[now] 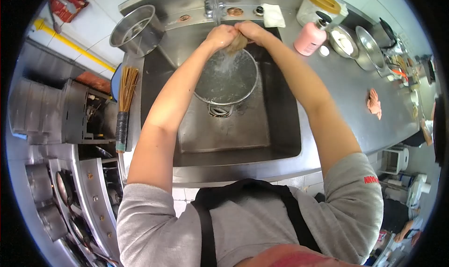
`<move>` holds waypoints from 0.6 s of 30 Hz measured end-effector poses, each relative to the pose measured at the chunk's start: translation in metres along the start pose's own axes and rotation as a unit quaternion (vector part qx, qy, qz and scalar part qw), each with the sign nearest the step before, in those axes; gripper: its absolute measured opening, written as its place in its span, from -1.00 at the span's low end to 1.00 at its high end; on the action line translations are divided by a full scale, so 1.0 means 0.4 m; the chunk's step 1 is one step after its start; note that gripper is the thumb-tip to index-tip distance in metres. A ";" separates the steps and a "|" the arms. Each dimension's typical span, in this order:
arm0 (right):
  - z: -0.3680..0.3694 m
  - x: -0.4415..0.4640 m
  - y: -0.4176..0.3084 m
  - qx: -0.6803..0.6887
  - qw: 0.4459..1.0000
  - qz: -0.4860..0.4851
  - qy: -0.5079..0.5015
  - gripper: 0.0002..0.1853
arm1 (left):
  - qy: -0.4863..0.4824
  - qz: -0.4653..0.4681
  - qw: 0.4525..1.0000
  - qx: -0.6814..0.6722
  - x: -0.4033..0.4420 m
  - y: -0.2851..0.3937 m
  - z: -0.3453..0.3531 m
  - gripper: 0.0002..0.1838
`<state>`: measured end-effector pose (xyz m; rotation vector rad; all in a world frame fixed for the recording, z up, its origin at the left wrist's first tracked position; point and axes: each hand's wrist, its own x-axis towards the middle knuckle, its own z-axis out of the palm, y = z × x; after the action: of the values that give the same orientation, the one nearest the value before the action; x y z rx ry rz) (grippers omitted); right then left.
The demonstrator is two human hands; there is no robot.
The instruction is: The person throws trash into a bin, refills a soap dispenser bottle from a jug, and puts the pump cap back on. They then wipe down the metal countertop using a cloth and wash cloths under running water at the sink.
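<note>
Both of my hands meet under the faucet [213,5] at the top of the sink [224,141]. My left hand [222,37] and my right hand [251,32] have their fingers closed around a brownish, wet, soft-looking item [237,43], whose exact kind I cannot make out. Water runs down from it into a round metal pot [256,75] standing in the sink below. The pot is filled with rippling water. Beneath its lower edge, a metal drain piece [220,110] shows on the sink floor.
A steel pot [135,31] stands left of the sink, above a stick brush [125,108]. To the right are a pink pump bottle [309,39], a yellow-lidded container [322,3], metal bowls [369,47] and a pinkish cloth-like item [374,104]. Another person's arm [406,229] shows lower right.
</note>
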<state>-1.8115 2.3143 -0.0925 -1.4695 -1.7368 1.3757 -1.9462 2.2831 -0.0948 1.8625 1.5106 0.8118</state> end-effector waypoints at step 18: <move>-0.444 -0.255 0.006 -0.587 0.774 -0.013 0.236 -0.47 | -0.083 -0.029 0.739 -0.668 0.123 0.250 0.140 -0.69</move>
<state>-1.6293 2.2876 -0.0029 -2.0590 -2.2756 -0.3511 -1.8332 2.3103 -0.0489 0.7161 0.4626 1.1792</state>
